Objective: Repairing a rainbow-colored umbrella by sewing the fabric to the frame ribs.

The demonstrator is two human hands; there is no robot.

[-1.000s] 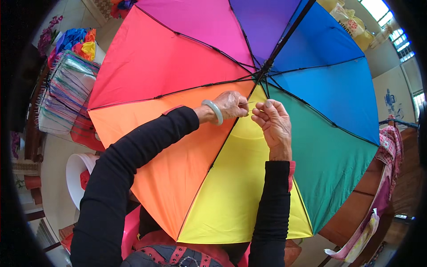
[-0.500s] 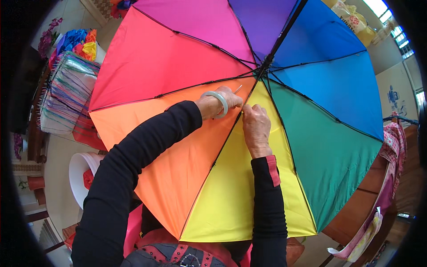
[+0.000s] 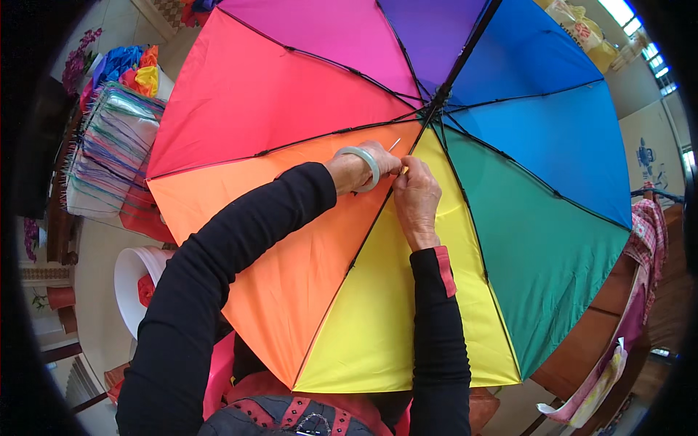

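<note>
An open umbrella point(image 3: 291, 232) with rainbow panels shows its inner side, with black ribs and a black shaft point(image 3: 465, 62). My left hand point(image 3: 374, 161), a pale bangle point(image 3: 368, 166) at its wrist, is closed over the orange panel beside the rib. From its fingers sticks a thin, silvery needle-like piece point(image 3: 395, 144). Close against it, my right hand point(image 3: 418, 200) is pinched shut at the rib between the orange and yellow panels. What its fingertips hold is hidden.
At left stand a white bucket point(image 3: 131, 287) with red cloth inside and a white bundle point(image 3: 113, 152) strung with coloured threads. Bright folded fabric point(image 3: 138, 73) lies beyond it. Checked cloth point(image 3: 647, 232) hangs at right by brown wooden furniture point(image 3: 603, 312).
My left hand has shifted slightly right, and the right hand has risen a little along the rib. The umbrella has moved slightly to the right.
</note>
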